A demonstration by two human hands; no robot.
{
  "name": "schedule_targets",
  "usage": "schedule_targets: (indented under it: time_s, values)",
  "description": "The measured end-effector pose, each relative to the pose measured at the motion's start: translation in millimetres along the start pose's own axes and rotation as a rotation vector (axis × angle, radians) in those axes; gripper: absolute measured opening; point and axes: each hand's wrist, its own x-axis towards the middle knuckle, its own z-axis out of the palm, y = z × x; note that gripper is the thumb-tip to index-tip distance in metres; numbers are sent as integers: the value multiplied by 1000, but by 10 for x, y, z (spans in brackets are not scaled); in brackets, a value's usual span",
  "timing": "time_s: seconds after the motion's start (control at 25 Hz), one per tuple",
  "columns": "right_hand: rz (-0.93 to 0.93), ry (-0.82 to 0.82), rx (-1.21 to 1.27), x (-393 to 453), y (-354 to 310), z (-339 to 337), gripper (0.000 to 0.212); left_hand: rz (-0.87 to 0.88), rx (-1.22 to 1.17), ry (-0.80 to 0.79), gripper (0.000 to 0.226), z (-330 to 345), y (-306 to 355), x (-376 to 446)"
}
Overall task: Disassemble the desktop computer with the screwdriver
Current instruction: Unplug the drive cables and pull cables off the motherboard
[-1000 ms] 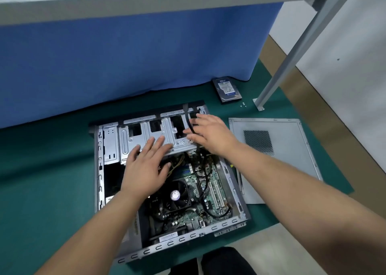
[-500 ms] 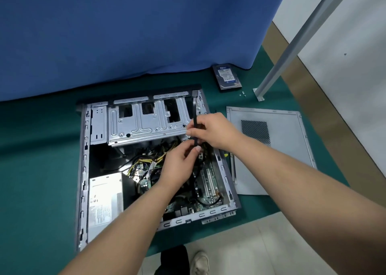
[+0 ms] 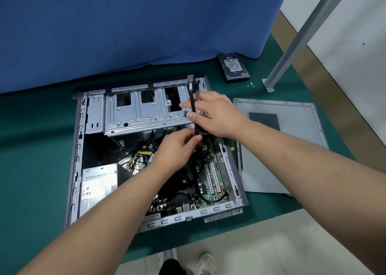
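The open desktop case [image 3: 77, 149] lies flat on the green table, its metal drive cage [image 3: 142, 111] at the far side and the motherboard [image 3: 211, 176] at the near right. A flat black cable [image 3: 193, 103] runs upright from the board to the case's far edge. My left hand [image 3: 177, 147] pinches the cable's lower part above the board. My right hand [image 3: 215, 113] holds the cable higher up, fingers over the cage's right end. A screwdriver [image 3: 232, 148] with a green and yellow handle lies between the case and the side panel, mostly hidden by my right arm.
The removed grey side panel [image 3: 292, 132] lies right of the case. A hard drive [image 3: 234, 67] and a few loose screws [image 3: 250, 84] sit at the far right by a metal post [image 3: 292, 44]. A blue curtain [image 3: 125, 28] backs the table. The power supply [image 3: 98, 182] fills the case's near left.
My left hand left the drive cage and came right to pinch the black cable. My right hand closed on the same cable, then slid a little higher along it.
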Motion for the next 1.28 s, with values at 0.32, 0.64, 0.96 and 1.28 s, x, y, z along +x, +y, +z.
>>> schedule_targets:
  time_s: [0.32,0.64,0.96,1.28]
  values:
    - [-156,-98,-306,494,29,43,58,222,424,-168,35,-212,-302,-32]
    - [-128,-114,-389,544,23,210,58,239,728,-180,47,-71,-423,120]
    - [-133,-83,-340,571,56,233,55,222,853,-145,40,211,-374,424]
    - [-143,-77,-359,586,65,239,54,217,824,-66,29,305,-359,533]
